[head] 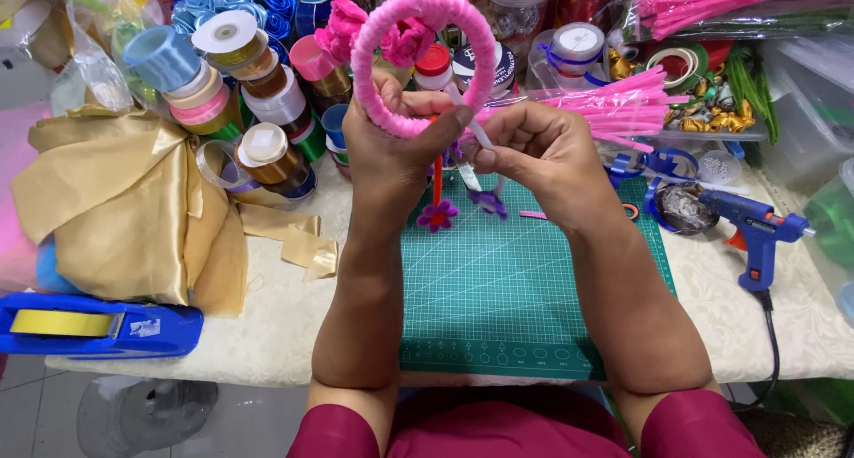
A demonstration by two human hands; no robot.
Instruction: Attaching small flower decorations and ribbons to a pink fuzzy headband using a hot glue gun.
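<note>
Green cutting mat [534, 307] on table, under both hands. Gold cloth [124, 209] heaped at left. Blue glue gun [756, 227] at right. Left hand [391, 138] clamps pink fuzzy ring [422, 58], upright above mat. Right hand [534, 151] pinches white stick [476, 129] against ring. Purple flower [437, 215] below.

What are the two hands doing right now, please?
Left hand: closed on the pink fuzzy ring, holding it upright over the green cutting mat.
Right hand: closed, pinching a thin white stick at the ring's lower edge.
</note>
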